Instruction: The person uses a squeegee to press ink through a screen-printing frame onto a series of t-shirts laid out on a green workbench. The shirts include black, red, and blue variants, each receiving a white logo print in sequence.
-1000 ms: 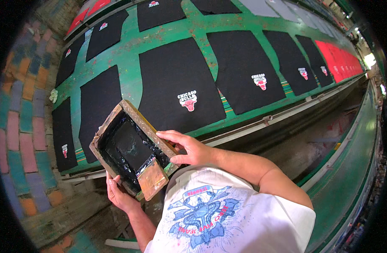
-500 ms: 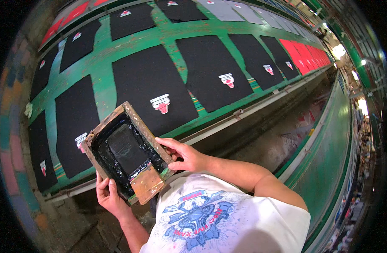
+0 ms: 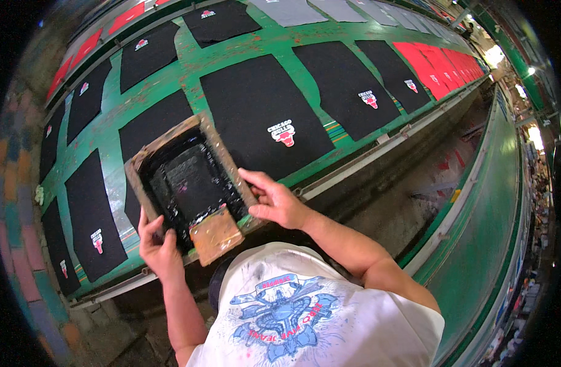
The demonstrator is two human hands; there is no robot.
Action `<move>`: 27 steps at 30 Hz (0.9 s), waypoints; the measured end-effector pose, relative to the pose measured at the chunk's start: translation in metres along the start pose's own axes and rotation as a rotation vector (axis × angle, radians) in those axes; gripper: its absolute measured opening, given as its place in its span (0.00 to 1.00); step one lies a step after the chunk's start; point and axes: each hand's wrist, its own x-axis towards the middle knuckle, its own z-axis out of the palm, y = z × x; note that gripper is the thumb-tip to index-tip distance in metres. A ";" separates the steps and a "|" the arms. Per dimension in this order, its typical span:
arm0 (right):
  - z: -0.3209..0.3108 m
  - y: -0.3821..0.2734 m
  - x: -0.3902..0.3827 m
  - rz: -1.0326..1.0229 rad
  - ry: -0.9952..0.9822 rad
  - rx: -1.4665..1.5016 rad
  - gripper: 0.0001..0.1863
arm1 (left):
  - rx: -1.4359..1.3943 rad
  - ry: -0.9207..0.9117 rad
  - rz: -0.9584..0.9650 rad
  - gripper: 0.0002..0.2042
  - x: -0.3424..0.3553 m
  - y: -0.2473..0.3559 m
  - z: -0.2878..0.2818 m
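Observation:
A small wooden screen-printing frame (image 3: 229, 160) is held tilted between my two hands, over the near edge of the table. Wet black ink coats its inner walls and surrounds the dark mesh (image 3: 192, 180). A squeegee with a flat wooden handle (image 3: 216, 237) rests inside the frame's near end, its handle sticking out toward me. My left hand (image 3: 160, 246) grips the lower left side, thumb on top. On the right side, my right hand (image 3: 279, 202) closes round the rim, fingers partly hidden. Beneath lies a black fabric piece (image 3: 164, 113), its print covered by the frame.
A long green table (image 3: 189, 70) carries several black fabric pieces (image 3: 262, 101) with red and white prints. Red pieces (image 3: 433, 67) and grey pieces (image 3: 286, 12) lie farther off. A metal rail (image 3: 354, 159) edges the table. Another green table (image 3: 476, 244) stands to the right, across an aisle.
Both hands have carried the frame farther out over the table, with the squeegee still in it. The fabric pieces have shifted rightward in view. My grip looks the same.

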 end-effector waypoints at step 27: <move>-0.267 0.007 -0.043 0.137 0.367 -0.415 0.43 | -0.222 -0.029 -0.215 0.11 -0.033 -0.065 0.305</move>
